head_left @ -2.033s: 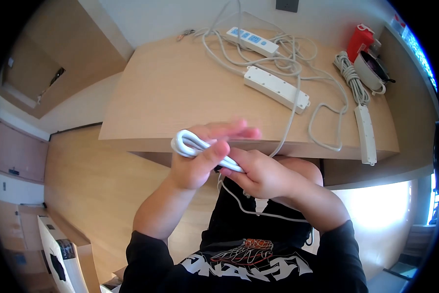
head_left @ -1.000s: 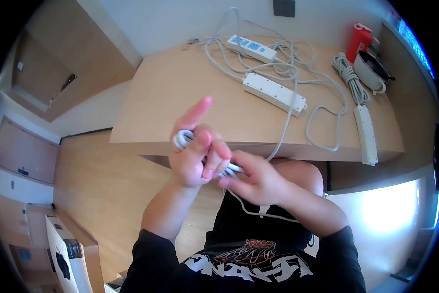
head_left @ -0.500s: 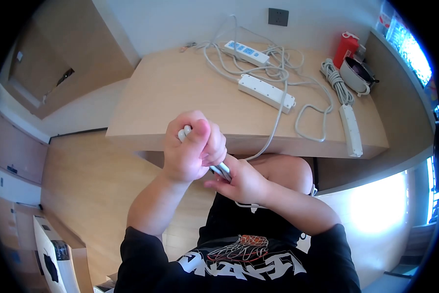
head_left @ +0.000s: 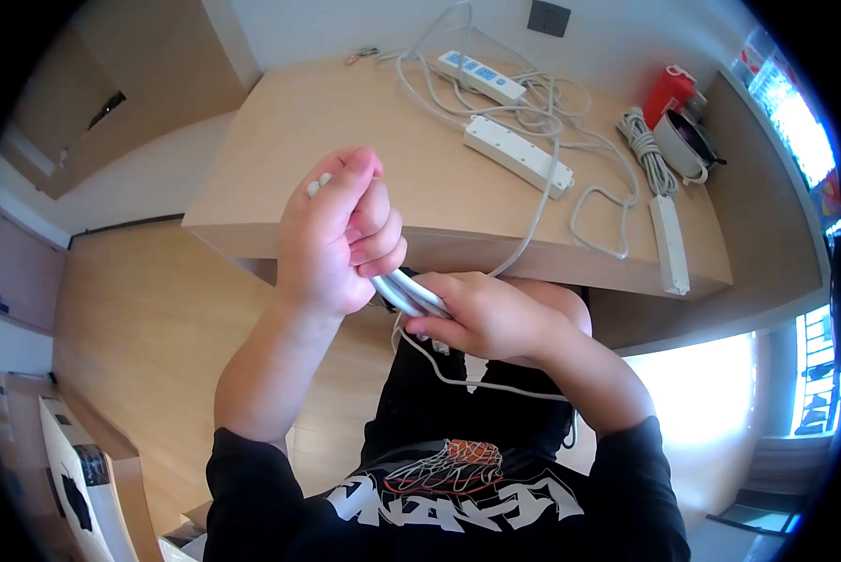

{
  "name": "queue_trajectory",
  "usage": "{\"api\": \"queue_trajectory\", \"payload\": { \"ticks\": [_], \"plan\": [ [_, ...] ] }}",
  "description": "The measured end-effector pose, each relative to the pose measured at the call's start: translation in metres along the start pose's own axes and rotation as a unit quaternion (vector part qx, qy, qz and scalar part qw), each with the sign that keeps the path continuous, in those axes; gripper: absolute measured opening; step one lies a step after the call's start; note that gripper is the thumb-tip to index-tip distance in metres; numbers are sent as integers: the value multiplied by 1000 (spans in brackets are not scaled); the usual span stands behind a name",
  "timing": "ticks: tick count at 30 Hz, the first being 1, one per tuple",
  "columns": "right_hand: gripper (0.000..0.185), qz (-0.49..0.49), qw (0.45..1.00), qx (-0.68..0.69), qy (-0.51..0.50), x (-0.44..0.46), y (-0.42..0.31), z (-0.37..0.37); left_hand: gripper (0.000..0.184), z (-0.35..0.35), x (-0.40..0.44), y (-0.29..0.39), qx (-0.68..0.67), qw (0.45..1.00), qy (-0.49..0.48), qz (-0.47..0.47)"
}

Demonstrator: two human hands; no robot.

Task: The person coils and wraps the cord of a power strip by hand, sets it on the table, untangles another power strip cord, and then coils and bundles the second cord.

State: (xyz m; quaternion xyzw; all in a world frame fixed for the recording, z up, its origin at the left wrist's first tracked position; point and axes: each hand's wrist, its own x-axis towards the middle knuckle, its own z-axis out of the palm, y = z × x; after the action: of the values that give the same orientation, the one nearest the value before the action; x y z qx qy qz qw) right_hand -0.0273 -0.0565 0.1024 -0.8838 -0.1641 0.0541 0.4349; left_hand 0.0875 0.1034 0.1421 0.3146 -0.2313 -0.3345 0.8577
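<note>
- Gripping the folded white cable (head_left: 404,292), the left hand (head_left: 329,239) is a tight fist around it, with loop ends poking out beside the thumb.
- At 4 o'clock from that fist, the right hand (head_left: 491,318) pinches the same bundle narrowly between thumb and fingers.
- The bundle slants between the 2 hands, in the air near the front edge of the desk (head_left: 317,131).
- At 6 o'clock from the right hand, a thin cord (head_left: 477,384) crosses the dark shorts (head_left: 416,398).
- At 12 o'clock from it, a white power strip (head_left: 519,155) lies beneath a loose cord; at 11 o'clock from that strip is 1 with blue sockets (head_left: 481,77).
- At 2 o'clock from the right hand lies a third strip (head_left: 669,244), its coiled cord (head_left: 647,155) beside a white pot (head_left: 685,147).
</note>
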Motion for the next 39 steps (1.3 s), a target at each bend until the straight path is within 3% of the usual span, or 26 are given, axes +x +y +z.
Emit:
{"api": "queue_trajectory", "payload": {
  "ticks": [3,4,7,8,11,13,15,16,17,19,21,22,23,25,27,29,32,35,37,39],
  "plan": [
    [37,-61,974,184,-116,6,22,-9,24,-20,4,10,-25,997,-74,2],
    [43,-25,962,242,-122,10,21,-9,29,-25,5,14,-26,995,-99,9],
    [38,-64,987,34,140,21,23,16,32,-21,4,8,38,992,15,119],
    [48,-51,971,-121,198,22,24,20,34,-17,4,5,43,984,75,156],
    [54,-90,965,-37,245,26,32,42,23,-7,7,0,56,973,101,200],
    [75,-76,988,66,117,13,32,33,25,-15,12,0,58,984,24,168],
    [77,-30,976,206,59,11,29,33,27,-16,15,0,52,987,-52,146],
    [77,-38,977,192,83,13,19,22,28,-14,16,0,46,985,-91,142],
    [71,-76,977,115,161,19,26,21,30,-11,18,1,41,981,-129,139],
    [52,-135,967,11,216,22,21,8,32,-2,19,2,24,983,-148,110],
    [35,-186,966,9,180,23,24,16,32,8,16,3,-5,986,-155,58],
    [26,-90,981,101,137,15,17,23,31,13,14,4,-14,985,-157,70],
    [21,-82,968,218,92,14,20,28,30,17,12,4,55,978,-165,116],
    [16,2,959,242,146,11,8,35,29,24,10,4,191,943,-176,207],
    [15,-12,961,235,147,16,9,35,28,26,9,0,265,904,-195,272],
    [15,-32,962,241,129,17,13,34,31,26,14,-1,208,927,-202,240],
    [20,-114,952,269,90,10,13,34,40,45,12,-1,-6,993,-86,82],
    [30,-209,927,305,69,7,28,34,37,35,17,6,30,977,-202,65],
    [50,-154,857,484,-84,8,41,20,32,32,22,5,90,963,-236,98],
    [46,-187,866,461,-53,11,38,8,29,34,21,5,77,960,-254,85]
  ]
}}
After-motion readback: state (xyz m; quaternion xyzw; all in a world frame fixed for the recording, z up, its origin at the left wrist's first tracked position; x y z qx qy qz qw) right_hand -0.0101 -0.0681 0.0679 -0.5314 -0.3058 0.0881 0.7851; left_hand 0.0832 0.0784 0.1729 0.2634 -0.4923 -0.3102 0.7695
